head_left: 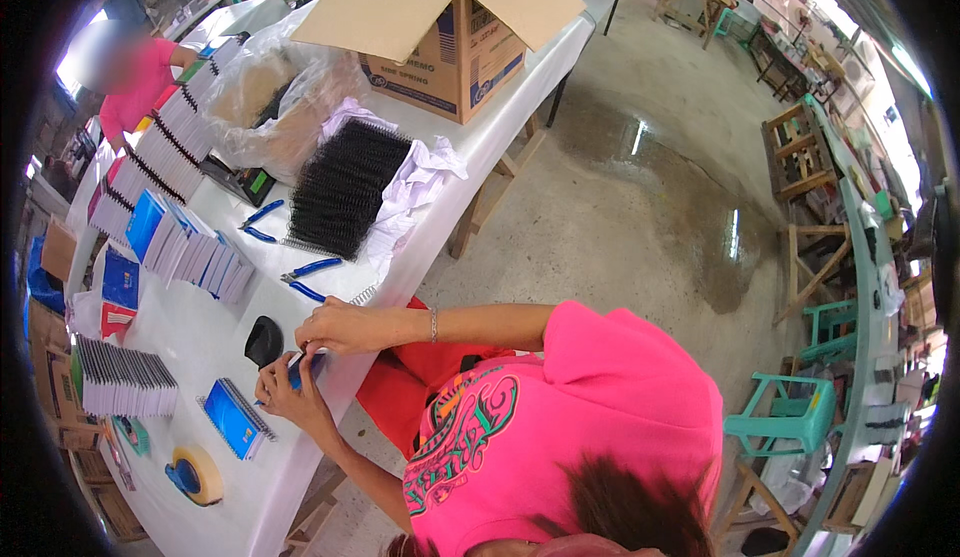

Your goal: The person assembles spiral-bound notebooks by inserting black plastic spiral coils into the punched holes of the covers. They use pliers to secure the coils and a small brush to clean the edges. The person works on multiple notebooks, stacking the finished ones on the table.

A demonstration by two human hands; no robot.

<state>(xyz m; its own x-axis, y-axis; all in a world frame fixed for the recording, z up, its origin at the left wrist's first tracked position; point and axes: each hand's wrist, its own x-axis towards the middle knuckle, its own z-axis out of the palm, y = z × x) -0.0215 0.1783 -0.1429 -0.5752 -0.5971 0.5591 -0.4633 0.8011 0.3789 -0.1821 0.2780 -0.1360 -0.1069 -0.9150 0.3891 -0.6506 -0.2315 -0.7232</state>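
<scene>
At the near table edge, my left hand (288, 397) is closed around a small blue notebook (313, 364), which is mostly covered by my fingers. My right hand (335, 327) has its fingers pinched together at the notebook's far end; whatever lies between them is hidden. Beside my hands sits a black rounded object (264, 341). A blue spiral-bound notebook (236, 418) lies flat next to my left hand. Blue-handled cutting pliers (312, 279) rest just beyond my right hand, close to a loose spiral coil (364, 295).
Many black binding coils (345, 192) lie on white paper, near second pliers (262, 222). Notebook stacks (128, 377) line the table (225, 332). A tape roll (197, 475), an open carton (440, 57), a co-worker in pink (135, 92) and a green stool (783, 407) surround me.
</scene>
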